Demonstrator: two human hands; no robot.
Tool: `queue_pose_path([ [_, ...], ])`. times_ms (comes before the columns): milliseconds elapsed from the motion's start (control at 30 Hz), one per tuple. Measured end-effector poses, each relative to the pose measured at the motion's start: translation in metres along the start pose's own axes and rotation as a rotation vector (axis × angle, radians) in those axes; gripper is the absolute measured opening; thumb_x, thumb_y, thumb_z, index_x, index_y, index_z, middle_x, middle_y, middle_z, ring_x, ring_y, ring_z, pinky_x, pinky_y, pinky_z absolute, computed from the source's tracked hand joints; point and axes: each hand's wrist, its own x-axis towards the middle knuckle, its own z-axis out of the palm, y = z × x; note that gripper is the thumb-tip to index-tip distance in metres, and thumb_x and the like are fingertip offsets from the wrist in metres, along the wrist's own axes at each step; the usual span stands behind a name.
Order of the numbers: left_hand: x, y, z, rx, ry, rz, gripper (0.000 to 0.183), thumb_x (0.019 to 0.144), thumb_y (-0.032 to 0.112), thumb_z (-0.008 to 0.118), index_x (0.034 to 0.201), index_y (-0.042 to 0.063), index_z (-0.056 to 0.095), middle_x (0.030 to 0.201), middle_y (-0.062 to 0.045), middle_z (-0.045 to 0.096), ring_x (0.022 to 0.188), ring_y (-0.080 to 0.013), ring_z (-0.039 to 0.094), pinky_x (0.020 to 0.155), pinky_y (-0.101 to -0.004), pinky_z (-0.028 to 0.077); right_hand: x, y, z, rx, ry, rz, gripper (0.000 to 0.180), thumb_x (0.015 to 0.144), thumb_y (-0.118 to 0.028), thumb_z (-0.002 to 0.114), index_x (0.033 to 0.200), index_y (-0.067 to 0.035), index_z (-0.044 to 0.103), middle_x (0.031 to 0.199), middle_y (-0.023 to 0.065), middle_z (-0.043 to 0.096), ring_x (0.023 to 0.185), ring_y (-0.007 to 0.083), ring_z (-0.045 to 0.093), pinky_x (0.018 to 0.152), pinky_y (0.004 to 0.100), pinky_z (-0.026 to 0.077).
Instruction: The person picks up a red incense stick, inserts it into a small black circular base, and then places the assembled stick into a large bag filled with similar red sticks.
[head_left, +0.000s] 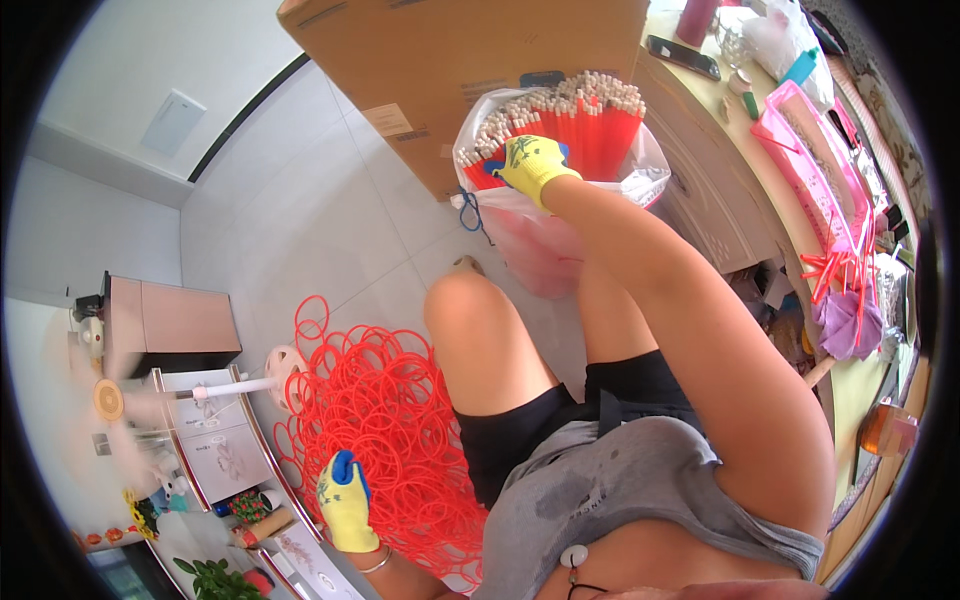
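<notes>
My right hand (531, 163), in a yellow knit glove with blue coating, reaches onto red sticks with whitish ends (611, 139). The sticks stand packed in a white plastic bag (536, 244) in front of my knees. Whether its fingers grip any sticks is hidden. My left hand (346, 504), gloved alike, is at the left edge of a large heap of red plastic rings (375, 420). Its fingers look curled, and I cannot see whether a ring is inside them.
A large cardboard box (480, 45) stands behind the bag. On the right, a table (757, 157) carries a phone (682, 58), a pink basket (814, 165) and a purple cloth (847, 319). A standing fan (109, 399) and drawer cabinets (225, 457) are at left.
</notes>
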Motion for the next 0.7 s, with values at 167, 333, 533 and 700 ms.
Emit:
queue_pose_path([
  [167, -0.003, 0.028, 0.013, -0.046, -0.085, 0.065, 0.025, 0.089, 0.012, 0.07, 0.112, 0.003, 0.073, 0.108, -0.019, 0.073, 0.101, -0.0369, 0.07, 0.09, -0.0451, 0.055, 0.015, 0.009, 0.019, 0.116, 0.09, 0.005, 0.037, 0.092, -0.04, 0.062, 0.105, -0.009, 0.077, 0.105, 0.0171, 0.076, 0.1, 0.0339, 0.074, 0.082, 0.0435, 0.058],
  [333, 0.022, 0.071, 0.021, -0.12, -0.002, 0.192, 0.025, 0.09, 0.011, 0.069, 0.113, 0.001, 0.072, 0.106, -0.02, 0.073, 0.099, -0.0374, 0.07, 0.088, -0.0444, 0.056, 0.0, 0.043, -0.003, 0.48, 0.263, -0.093, 0.029, 0.093, -0.037, 0.064, 0.102, -0.012, 0.077, 0.093, 0.0147, 0.075, 0.086, 0.0365, 0.07, 0.078, 0.0453, 0.055],
  [533, 0.041, 0.179, 0.02, -1.121, -0.103, 0.054, 0.027, 0.1, 0.007, 0.061, 0.124, -0.006, 0.067, 0.111, -0.014, 0.073, 0.1, -0.0233, 0.072, 0.09, -0.035, 0.056, -0.082, 0.056, -0.173, 1.497, 0.533, -0.543, 0.029, 0.103, -0.011, 0.053, 0.127, 0.001, 0.064, 0.102, 0.0073, 0.066, 0.087, 0.0161, 0.061, 0.08, 0.0312, 0.052],
  [700, 0.051, 0.256, 0.054, -1.436, -0.459, 0.45, 0.037, 0.107, 0.016, 0.054, 0.138, -0.004, 0.058, 0.122, -0.013, 0.068, 0.11, -0.023, 0.069, 0.1, -0.0338, 0.053, -0.203, 0.167, -0.301, 2.282, 0.105, -0.834, 0.009, 0.099, -0.001, 0.051, 0.092, -0.005, 0.054, 0.088, 0.004, 0.049, 0.08, 0.0169, 0.045, 0.08, 0.0295, 0.043],
])
